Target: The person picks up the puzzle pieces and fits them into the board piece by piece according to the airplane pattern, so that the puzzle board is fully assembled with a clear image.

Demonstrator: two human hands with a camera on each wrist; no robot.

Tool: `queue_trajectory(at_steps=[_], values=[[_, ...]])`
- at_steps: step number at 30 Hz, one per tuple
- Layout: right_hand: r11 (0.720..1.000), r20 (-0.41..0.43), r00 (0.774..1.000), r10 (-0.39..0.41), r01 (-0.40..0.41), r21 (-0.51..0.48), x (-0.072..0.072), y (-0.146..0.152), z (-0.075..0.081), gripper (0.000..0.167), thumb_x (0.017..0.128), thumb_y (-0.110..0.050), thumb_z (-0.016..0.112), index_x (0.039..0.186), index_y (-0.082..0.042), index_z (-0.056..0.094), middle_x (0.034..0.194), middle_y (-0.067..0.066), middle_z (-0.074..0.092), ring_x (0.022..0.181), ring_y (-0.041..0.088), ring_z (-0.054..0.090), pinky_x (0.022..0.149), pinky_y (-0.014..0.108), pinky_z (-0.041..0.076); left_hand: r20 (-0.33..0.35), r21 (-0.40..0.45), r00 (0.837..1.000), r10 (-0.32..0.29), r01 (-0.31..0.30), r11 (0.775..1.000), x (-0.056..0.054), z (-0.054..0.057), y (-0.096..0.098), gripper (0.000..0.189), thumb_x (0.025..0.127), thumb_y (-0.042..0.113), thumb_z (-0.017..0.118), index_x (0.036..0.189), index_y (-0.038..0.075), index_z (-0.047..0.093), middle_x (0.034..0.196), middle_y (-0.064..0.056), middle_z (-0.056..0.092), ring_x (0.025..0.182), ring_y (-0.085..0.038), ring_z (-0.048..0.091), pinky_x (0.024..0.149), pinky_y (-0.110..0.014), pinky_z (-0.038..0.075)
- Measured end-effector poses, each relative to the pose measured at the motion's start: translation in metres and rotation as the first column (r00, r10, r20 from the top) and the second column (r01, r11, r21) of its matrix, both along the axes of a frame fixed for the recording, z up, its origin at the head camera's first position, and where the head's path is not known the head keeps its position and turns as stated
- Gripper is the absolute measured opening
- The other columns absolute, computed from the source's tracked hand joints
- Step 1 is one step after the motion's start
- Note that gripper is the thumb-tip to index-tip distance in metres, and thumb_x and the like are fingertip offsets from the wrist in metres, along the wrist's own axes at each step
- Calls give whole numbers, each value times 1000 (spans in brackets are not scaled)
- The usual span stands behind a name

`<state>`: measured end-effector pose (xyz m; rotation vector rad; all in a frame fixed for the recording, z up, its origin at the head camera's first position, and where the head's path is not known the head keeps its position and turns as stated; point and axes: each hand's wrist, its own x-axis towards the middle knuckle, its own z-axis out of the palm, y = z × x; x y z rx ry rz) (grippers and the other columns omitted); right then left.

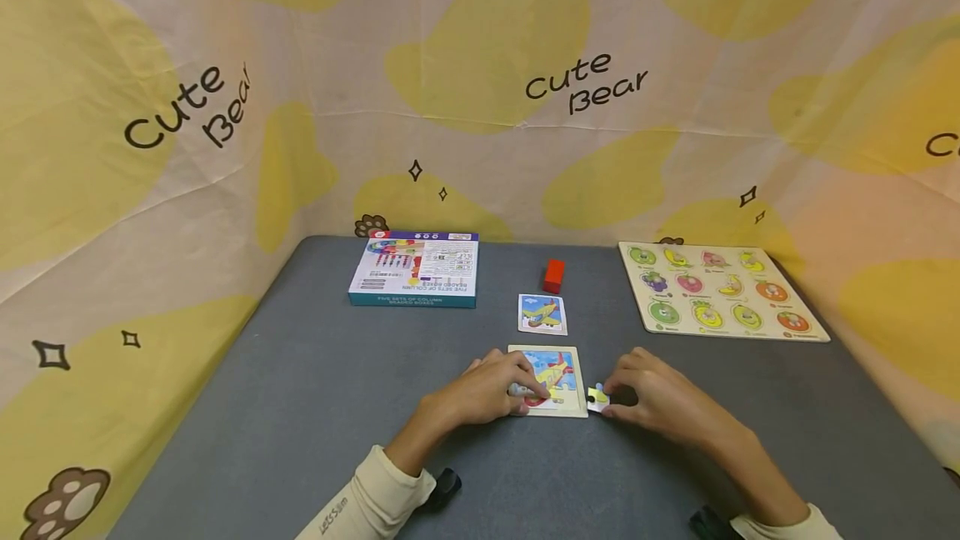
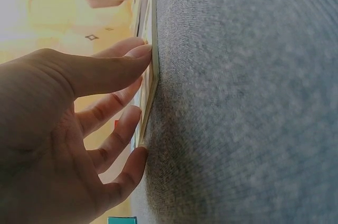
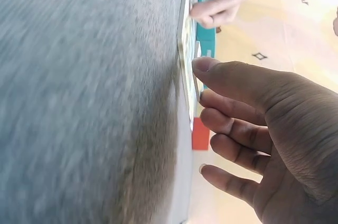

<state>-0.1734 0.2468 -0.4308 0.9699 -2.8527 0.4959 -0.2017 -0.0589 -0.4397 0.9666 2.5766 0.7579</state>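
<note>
My right hand (image 1: 656, 394) pinches a jigsaw piece (image 1: 596, 398) between thumb and index finger, just beyond the right edge of a wooden puzzle board (image 1: 582, 394). That piece is white and yellow-green; in the right wrist view it is a thin edge. The board carries an airplane picture with a pale gap at its lower part. My left hand (image 1: 491, 387) holds the board's near left corner, its thumb at the near edge and its index fingertip on the picture. Part of the board lies hidden beneath this hand. Behind it lies an airplane picture card (image 1: 543, 315).
A red block (image 1: 553, 276) stands behind the card. At the back left lies a beaded-boxes game box (image 1: 420, 273). A fruit puzzle board (image 1: 720, 290) lies at the back right. Patterned cloth (image 1: 465, 48) walls the grey table (image 1: 300, 407).
</note>
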Motion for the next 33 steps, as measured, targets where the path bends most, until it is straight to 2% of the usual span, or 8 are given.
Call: queue_trajectory(at_steps=[13,33], values=[[999,38,998,42,-42,-3,-9,-25,-2,18,85,-28,90,96,-18,81,95,-13,65,94,8,55,82,35,52,4,-2,1000,-3,3,1000,-1,0,0,28,96,18,78,119,34,82,126,11,64,109,-11,48,89,-35,37],[1000,115,993,17,-18,8,-16,-34,-7,19,88,-29,88,102,-18,81,99,-12,65,98,10,56,87,39,53,0,10,1000,-8,8,1000,-1,-1,0,28,96,17,78,120,32,82,125,11,65,109,-11,49,89,-35,37]])
